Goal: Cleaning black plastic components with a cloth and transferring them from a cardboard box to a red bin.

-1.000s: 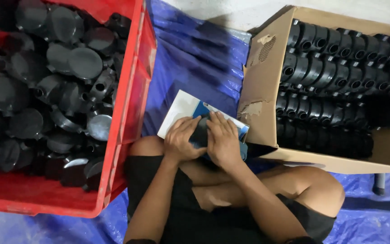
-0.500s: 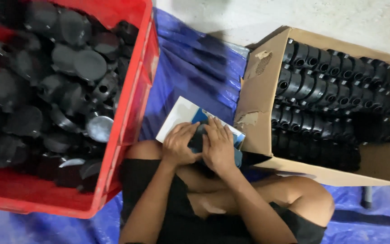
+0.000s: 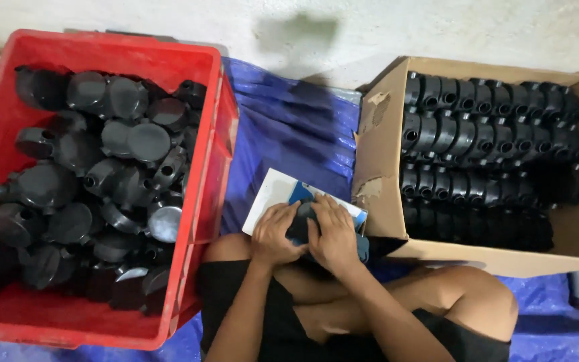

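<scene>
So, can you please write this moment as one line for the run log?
left hand: holds black round part | right hand: on same part | white-blue sheet beneath | red crate at left | cardboard box at right

Open lane of blue tarp (image 3: 289, 127) runs between red crate (image 3: 219, 134) on the left and cardboard box (image 3: 376, 154) on the right, free out to the far wall. Near end blocked by white-blue carton (image 3: 273, 194) and both hands. Crate heaped with black parts (image 3: 102, 174); box packed tight in rows.
</scene>
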